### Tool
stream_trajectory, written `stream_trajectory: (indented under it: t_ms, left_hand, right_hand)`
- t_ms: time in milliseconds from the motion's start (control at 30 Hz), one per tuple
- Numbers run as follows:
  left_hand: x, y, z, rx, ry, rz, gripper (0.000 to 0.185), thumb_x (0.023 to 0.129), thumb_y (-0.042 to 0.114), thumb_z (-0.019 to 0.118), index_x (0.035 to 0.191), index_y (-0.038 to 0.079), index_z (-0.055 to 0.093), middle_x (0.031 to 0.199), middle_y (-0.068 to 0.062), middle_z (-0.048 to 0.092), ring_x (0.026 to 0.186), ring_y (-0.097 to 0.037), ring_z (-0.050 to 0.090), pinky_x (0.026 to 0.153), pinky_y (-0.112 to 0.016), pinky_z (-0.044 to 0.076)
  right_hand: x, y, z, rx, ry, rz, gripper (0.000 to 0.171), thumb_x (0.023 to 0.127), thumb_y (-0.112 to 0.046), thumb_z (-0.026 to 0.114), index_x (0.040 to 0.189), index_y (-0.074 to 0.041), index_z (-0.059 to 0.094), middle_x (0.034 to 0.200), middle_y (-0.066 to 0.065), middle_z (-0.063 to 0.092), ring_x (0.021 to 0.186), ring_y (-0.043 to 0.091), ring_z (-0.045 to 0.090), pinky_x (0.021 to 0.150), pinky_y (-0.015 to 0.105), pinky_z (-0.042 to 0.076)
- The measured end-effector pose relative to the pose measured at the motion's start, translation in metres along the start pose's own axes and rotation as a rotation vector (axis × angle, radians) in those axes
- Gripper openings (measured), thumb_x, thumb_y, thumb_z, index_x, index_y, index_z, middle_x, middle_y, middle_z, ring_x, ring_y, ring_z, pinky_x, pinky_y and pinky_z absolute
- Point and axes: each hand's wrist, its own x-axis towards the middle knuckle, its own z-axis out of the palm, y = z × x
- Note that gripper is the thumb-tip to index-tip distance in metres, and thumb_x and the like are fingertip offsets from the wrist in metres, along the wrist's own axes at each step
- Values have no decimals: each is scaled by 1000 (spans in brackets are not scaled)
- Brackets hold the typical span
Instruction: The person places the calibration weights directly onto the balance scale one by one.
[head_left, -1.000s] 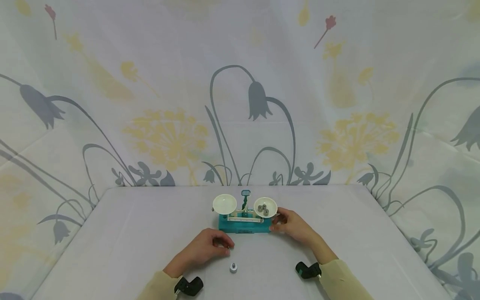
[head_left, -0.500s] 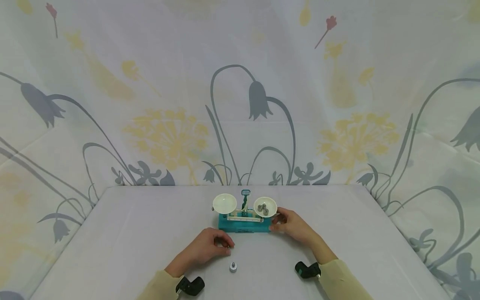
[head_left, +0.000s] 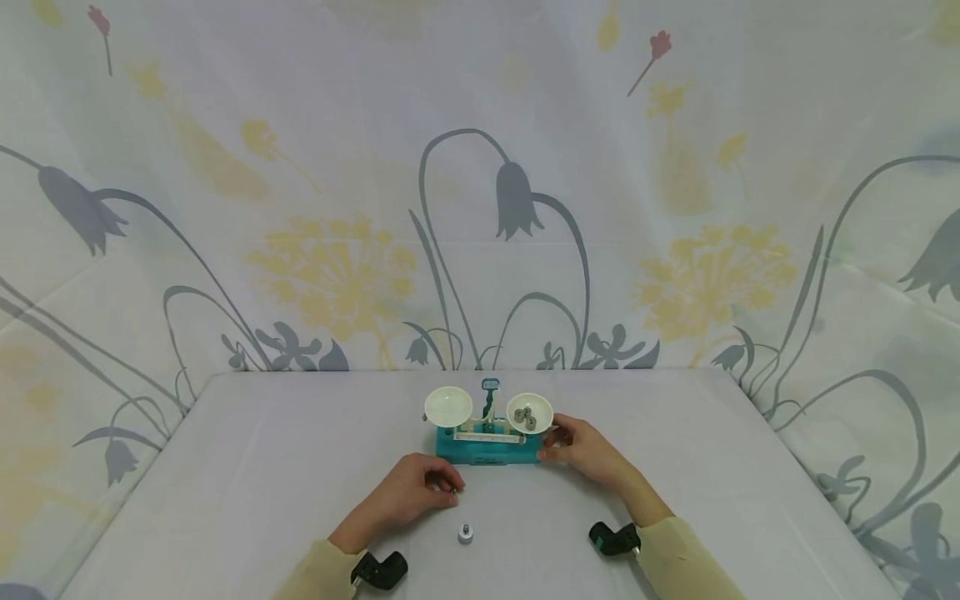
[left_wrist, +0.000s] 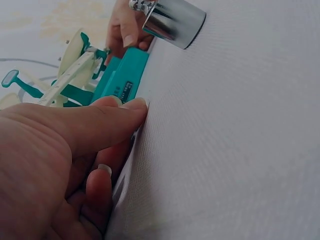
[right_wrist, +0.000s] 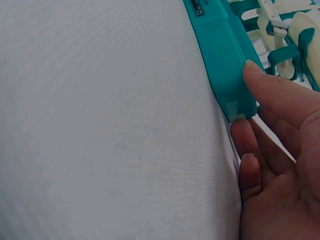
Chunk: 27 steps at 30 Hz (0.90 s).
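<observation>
A teal balance scale (head_left: 487, 452) with two white pans stands on the white-covered table. Three small grey weights lie in its right pan (head_left: 543, 405), while the left pan (head_left: 449, 407) holds nothing. My right hand (head_left: 585, 450) grips the right end of the base, thumb on top and fingers at the end face (right_wrist: 280, 135). In front of the base, my left hand (head_left: 416, 490) pinches a tiny metal piece between thumb and forefinger, low over the cloth; the fingers mostly hide it. A shiny knobbed weight (head_left: 466, 534) stands upright nearby, also seen as a metal cylinder (left_wrist: 176, 22).
A black wrist camera (head_left: 380, 571) sits at the left sleeve and another black camera (head_left: 613, 539) at the right sleeve. White cloth (head_left: 300, 433) covers the table. A curtain (head_left: 480, 192) with printed flowers hangs behind and along both sides.
My left hand has shifted very slightly to the left and away from me. The right hand, the scale and the weights look the same.
</observation>
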Motion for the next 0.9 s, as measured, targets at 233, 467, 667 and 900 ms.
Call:
stream_trajectory:
  t_ms: [233, 467, 667, 900]
  left_hand:
    - [-1, -2, 0, -3, 19, 1, 13, 83, 9, 79, 93, 15, 74, 86, 8, 66, 79, -12, 58, 69, -25, 46]
    - [0, -3, 1, 2, 48, 2, 11, 83, 10, 80, 91, 16, 75, 83, 9, 65, 76, -11, 58, 66, -25, 46]
    - [0, -5, 1, 4, 49, 3, 13, 82, 11, 81, 91, 17, 74, 83, 9, 65, 76, -11, 58, 66, -25, 46]
    - [0, -8, 1, 2, 52, 14, 13, 82, 11, 81, 92, 16, 75, 84, 9, 66, 76, -11, 59, 66, -25, 47]
  right_hand:
    - [0, 1, 1, -10, 0, 9, 49, 84, -14, 79, 127, -1, 59, 94, 5, 63, 88, 24, 56, 76, 32, 46]
    - [0, 0, 0, -4, 3, 10, 48, 84, -13, 79, 126, -2, 60, 93, 6, 62, 87, 24, 56, 76, 32, 46]
    - [1, 0, 1, -10, 8, 15, 49, 84, -14, 79, 126, -1, 60, 93, 4, 63, 87, 24, 56, 76, 33, 46]
    - [0, 0, 1, -7, 10, 16, 47, 83, -14, 80, 125, -2, 60, 92, 5, 62, 86, 24, 56, 77, 33, 45]
